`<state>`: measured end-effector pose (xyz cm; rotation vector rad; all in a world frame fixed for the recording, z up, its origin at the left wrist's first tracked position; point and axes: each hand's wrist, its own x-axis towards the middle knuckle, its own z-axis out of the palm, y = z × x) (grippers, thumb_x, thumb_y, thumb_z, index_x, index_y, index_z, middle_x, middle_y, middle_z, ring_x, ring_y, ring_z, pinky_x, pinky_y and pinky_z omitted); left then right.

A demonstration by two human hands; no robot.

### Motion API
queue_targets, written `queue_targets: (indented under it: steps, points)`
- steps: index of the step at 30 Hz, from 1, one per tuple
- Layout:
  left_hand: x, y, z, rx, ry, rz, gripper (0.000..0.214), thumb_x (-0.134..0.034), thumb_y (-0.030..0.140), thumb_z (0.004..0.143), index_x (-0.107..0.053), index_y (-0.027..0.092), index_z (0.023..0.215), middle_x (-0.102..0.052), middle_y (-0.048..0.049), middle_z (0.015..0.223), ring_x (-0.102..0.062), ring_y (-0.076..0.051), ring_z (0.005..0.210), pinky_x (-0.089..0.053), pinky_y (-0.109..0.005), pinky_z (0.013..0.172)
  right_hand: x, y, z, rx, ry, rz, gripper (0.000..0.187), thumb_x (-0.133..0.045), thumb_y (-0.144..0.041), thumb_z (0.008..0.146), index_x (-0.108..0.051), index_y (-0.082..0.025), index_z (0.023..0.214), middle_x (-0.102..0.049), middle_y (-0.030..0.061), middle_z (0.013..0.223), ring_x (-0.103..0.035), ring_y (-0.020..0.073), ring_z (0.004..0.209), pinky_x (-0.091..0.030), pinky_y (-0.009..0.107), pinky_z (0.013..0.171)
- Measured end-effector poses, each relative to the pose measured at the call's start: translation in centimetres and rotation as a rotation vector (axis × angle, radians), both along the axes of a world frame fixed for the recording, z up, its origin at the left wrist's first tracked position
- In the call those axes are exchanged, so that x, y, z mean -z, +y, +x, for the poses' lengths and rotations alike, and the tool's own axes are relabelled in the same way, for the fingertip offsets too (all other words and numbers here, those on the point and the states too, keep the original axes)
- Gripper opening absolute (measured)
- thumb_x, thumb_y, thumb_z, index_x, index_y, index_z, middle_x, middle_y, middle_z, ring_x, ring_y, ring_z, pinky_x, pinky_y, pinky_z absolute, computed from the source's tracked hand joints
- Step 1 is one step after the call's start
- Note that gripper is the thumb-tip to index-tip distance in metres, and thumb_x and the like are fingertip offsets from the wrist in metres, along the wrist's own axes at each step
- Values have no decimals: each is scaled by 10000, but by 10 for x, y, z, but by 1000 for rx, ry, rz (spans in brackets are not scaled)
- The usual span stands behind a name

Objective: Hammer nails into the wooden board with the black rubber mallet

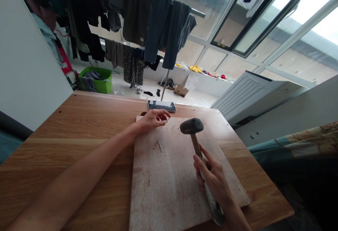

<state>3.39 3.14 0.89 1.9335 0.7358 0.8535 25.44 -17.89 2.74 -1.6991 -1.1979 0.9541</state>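
Observation:
My right hand (211, 173) is wrapped round the handle of a rubber mallet (192, 126). Its black head is raised over the far right part of a worn wooden board (155, 188). At the board's far edge, my left hand (155, 119) pinches a small thin nail (169, 118), most of which the fingers hide. Just right of those fingers a short nail (173, 126) shows on the board, with another partly behind the mallet head. Nearer me a longer nail (160, 146) leans beside a thinner one. Small holes dot the board around them.
The board lies on a wooden table (105, 118). Beyond my left hand a phone (162, 106) lies near the table's far edge. Past the table are hanging clothes (158, 30), a green basket (105, 83), a cardboard box (181, 91) and windows. A white panelled unit (248, 93) stands at the right.

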Motion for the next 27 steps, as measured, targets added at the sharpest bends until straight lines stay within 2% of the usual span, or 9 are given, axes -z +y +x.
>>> queue_targets:
  steps: [2,6,13,20,27]
  points:
    - [7,1,0,-4,-18,-8,115,-673,222,821,-701,161,914,-700,-13,800,-634,-122,726,-508,-230,669,0,1,-1,0,10,-1,876,-664,-640,861,-472,-93,1517,-498,-74,580,-424,93,357,-406,215,293]
    - [11,-5,4,36,3,39,45,-678,159,791,-683,162,836,-712,-9,816,-637,-116,733,-516,-224,691,-2,3,-4,-8,35,3,883,-666,-642,857,-467,-93,1519,-489,-79,579,-416,89,355,-394,206,286]
    - [18,-6,6,83,72,99,154,-639,88,786,-718,159,897,-715,-9,823,-633,-121,720,-502,-232,692,-3,7,-8,-52,42,28,807,-651,-602,891,-477,-115,1512,-482,-83,603,-407,74,351,-373,188,285]
    - [18,-6,5,-8,152,210,89,-705,183,792,-780,175,839,-634,-30,917,-598,-131,752,-470,-263,714,-10,17,-19,-88,29,38,803,-635,-566,914,-416,-137,1556,-466,-94,597,-418,76,351,-385,180,279]
    - [19,-5,4,20,137,160,144,-684,217,818,-802,170,889,-624,-18,858,-564,-113,687,-428,-250,643,-8,24,-25,-116,4,44,756,-626,-544,929,-448,-134,1540,-473,-96,572,-416,79,349,-384,184,292]
